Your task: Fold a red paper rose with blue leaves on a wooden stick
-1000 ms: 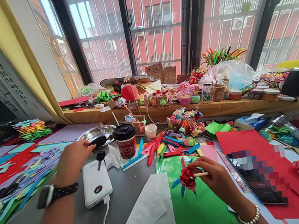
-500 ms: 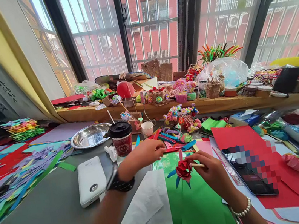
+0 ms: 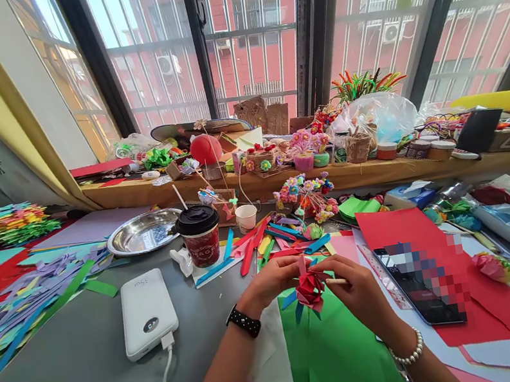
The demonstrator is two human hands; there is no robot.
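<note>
This looks like a craft room: cut paper strips [image 3: 64, 291] cover part of the worktop [image 3: 86, 349], and craft flowers [image 3: 306, 141] crowd the ledge [image 3: 379, 173] below a barred window [image 3: 254, 41].

At lower centre, the left hand [image 3: 273, 281] and right hand [image 3: 359, 284] meet at a red paper flower [image 3: 309, 291]. A power bank [image 3: 146, 310] lies lower left, a phone [image 3: 405, 286] lower right.

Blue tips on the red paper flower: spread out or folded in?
Spread out: blue tips jut from the red paper flower at left and below; fingers partly hide its top.

Power bank [image 3: 147, 307] on grey table [image 3: 90, 375]
</note>
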